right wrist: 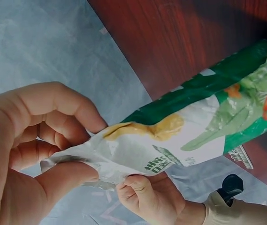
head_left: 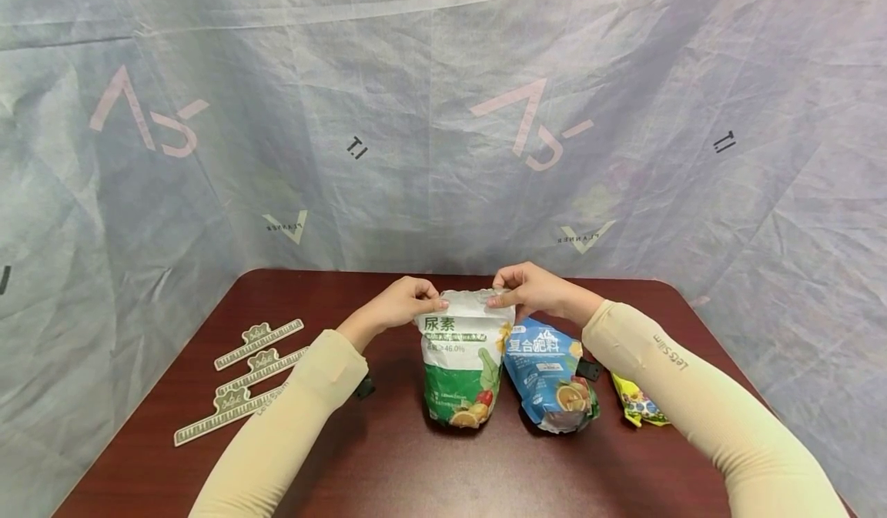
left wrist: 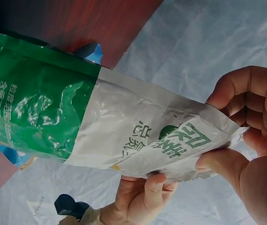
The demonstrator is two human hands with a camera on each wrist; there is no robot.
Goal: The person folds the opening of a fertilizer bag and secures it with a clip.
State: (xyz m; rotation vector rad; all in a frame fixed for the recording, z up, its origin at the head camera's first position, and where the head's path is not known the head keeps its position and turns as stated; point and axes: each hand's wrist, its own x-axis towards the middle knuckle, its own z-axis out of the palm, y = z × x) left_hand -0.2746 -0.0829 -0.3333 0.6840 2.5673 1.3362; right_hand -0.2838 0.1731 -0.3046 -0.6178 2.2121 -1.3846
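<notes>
Bag (head_left: 457, 383) held upright at mid-table, long axis near vertical, top edge up, printed front turned to the head camera. Top corners pinched by left hand (head_left: 402, 302) and right hand (head_left: 537, 291), thumbs on the front, curled fingers behind. Base at or just above the table (head_left: 443, 476); contact can't be told. Bag is glossy, creased film: white upper part, green lower panel, fruit and vegetable print, body full below and tapered to a thin, crinkled edge at the top. Blue bag (head_left: 543, 372), also creased film, is tilted just beside it on the right; yellow packet (head_left: 640, 402) is partly covered by the right sleeve (head_left: 693, 379). Three clips (head_left: 225, 414), flat, pale, ridged bars with a scalloped tab each, are laid roughly parallel on the left. Table is dark red, wood-grained; wrinkled grey cloth (head_left: 430, 195) is hung behind. Small white print on the green panel is shown by the left wrist view, a green strip along the bag's side by the right wrist view; neither is seen from the head.
</notes>
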